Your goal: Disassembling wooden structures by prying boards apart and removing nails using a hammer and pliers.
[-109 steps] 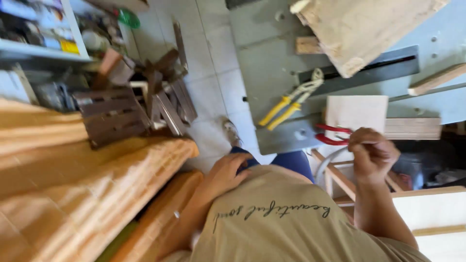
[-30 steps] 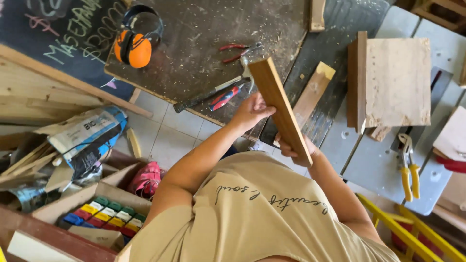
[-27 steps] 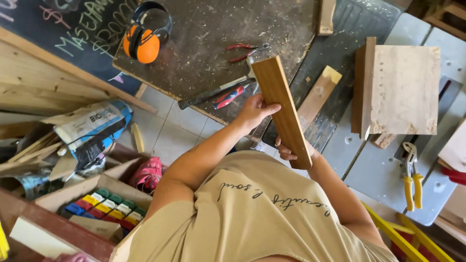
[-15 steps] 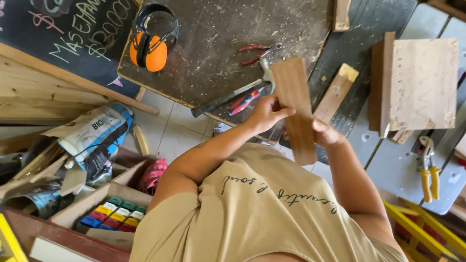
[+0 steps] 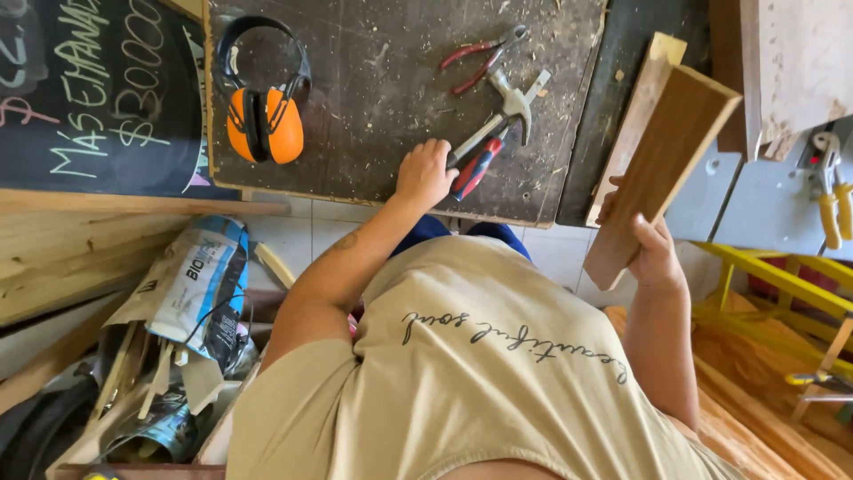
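Left hand (image 5: 425, 173): fingers closed on the claw hammer (image 5: 498, 120) handle, on the dark worktop (image 5: 373, 89). Right hand (image 5: 653, 253): clamped on the wooden board (image 5: 662, 173), held tilted off the worktop's edge. Nearby lay red pliers (image 5: 480, 55), orange ear defenders (image 5: 262, 120).

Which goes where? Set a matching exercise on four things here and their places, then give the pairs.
Things:
1. orange ear defenders
2. hammer
3. wooden board
4. red-handled pliers

Places:
a. held up in the right hand
b. handle end at the left hand
c. left part of the dark bench top
d. on the bench top beyond the hammer's head

Pairs: 1-c, 2-b, 3-a, 4-d
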